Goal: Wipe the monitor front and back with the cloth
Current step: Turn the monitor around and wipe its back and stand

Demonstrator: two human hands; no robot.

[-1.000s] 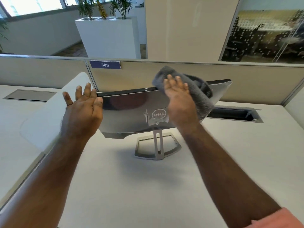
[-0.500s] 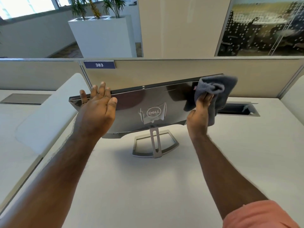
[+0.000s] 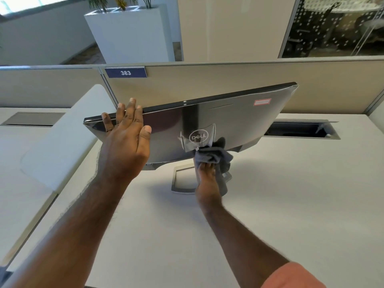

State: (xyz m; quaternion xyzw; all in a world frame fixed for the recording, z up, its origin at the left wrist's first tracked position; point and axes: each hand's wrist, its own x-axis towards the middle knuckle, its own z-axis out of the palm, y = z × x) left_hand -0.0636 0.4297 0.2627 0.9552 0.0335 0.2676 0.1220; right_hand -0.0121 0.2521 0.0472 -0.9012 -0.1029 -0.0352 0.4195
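At the centre of the frame, the monitor (image 3: 218,123) is seen from behind on the desk (image 3: 291,194), so the back is judged in progress; the front cannot be seen. The cloth (image 3: 215,155) is bunched and gripped by the right hand (image 3: 205,175) at the lower middle, by the stand. The left hand (image 3: 124,140) is laid flat, fingers straight, on the upper left edge.

Setting: open-plan office. White worktop (image 3: 270,204) bounded at its far edge by a beige cubicle partition (image 3: 239,80) bearing a blue number plate "383" (image 3: 125,72). Cable cutout (image 3: 301,129) recessed near the worktop's far right edge. Beyond the partition: white planter box (image 3: 133,34) with plants, and a glass-walled meeting room (image 3: 336,26) with chairs.
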